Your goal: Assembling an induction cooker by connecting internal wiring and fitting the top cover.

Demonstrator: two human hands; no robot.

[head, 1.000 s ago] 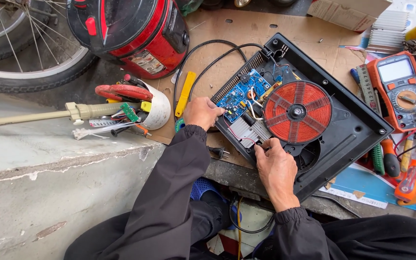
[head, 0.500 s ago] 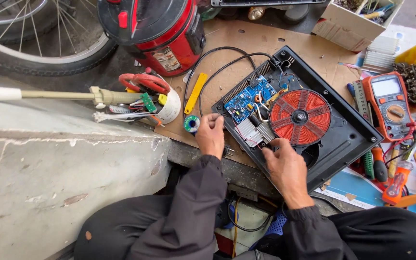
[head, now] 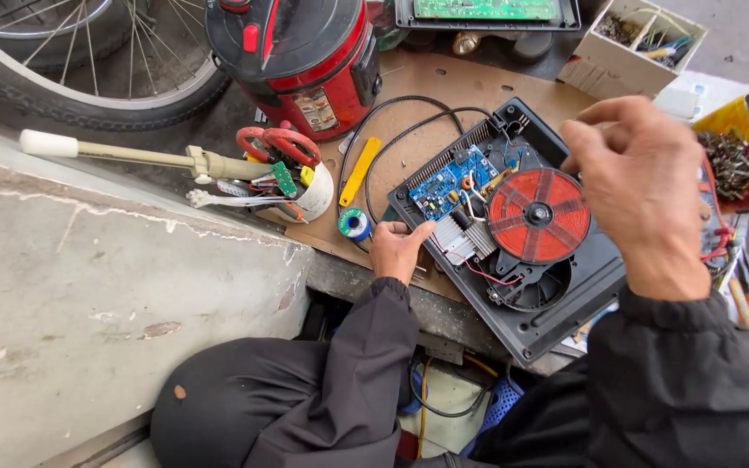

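The left hand (head: pixel 399 251) is being rested on the near-left edge of the opened induction cooker (head: pixel 513 230), its fingers loosely spread against the black casing and closed on nothing. Just beyond its fingertips, a solder spool (head: pixel 355 224) is lying on the brown board (head: pixel 444 91). The right hand (head: pixel 643 186) is being held raised over the cooker's right side, fingers curled; whether anything is being pinched there cannot be told, since the hand is blurred. The cooker's long axis is running from near-right to far-left. Its red coil (head: pixel 539 215) is lying below and to the left of the raised hand, nearer to it than to the left hand.
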